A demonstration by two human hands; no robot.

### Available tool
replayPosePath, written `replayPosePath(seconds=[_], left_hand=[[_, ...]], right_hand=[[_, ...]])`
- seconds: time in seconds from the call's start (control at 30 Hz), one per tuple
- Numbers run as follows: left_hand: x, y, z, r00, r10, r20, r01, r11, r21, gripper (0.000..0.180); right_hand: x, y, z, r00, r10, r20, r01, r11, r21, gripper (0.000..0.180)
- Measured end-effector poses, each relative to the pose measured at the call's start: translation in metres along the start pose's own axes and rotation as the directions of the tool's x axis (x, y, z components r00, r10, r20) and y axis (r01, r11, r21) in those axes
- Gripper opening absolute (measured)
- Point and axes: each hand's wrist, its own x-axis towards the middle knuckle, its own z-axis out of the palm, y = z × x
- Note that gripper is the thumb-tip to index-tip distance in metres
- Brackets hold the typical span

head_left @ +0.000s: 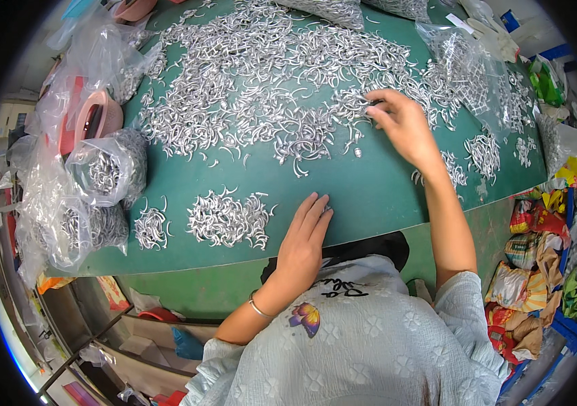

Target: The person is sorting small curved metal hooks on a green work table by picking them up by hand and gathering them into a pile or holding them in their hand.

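Observation:
Many small curved silver metal pieces (pixel 254 88) lie in a wide heap over the green tabletop (pixel 369 196). At the right edge of the heap, my right hand (pixel 407 128) is closed, thumb and forefinger pinching a small dark piece (pixel 373 103) whose kind I cannot make out. My left hand (pixel 304 237) rests at the near edge of the table, its fingers stretched out over the surface. Left of it sits a smaller pile of the curved pieces (pixel 227 218), with a still smaller pile (pixel 151 227) beyond that.
Clear plastic bags of metal pieces (pixel 105 169) crowd the table's left side, beside a pink basket (pixel 109 118). Another clear bag (pixel 468 74) lies at the right, near small separate piles (pixel 483 155). Colourful packages (pixel 515 284) fill a blue rack on the right.

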Motion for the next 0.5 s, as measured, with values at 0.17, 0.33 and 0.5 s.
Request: replayPosePath(seconds=[0.17, 0.33, 0.5], left_hand=[[-0.005, -0.010, -0.001, 0.999, 0.045, -0.001, -0.045, 0.998, -0.051, 0.043], [0.006, 0.000, -0.003, 0.999, 0.048, -0.017, -0.049, 0.999, -0.020, 0.035], [0.035, 0.049, -0.038, 0.924, 0.286, 0.255, -0.345, 0.909, 0.233, 0.031]], right_hand=[[-0.020, -0.006, -0.018, 0.980, -0.199, -0.027, 0.187, 0.954, -0.233, 0.018], [-0.028, -0.012, 0.021, 0.907, -0.403, 0.121, 0.421, 0.860, -0.289, 0.019], [-0.025, -0.003, 0.030, 0.892, -0.423, 0.159, 0.451, 0.811, -0.372, 0.008]])
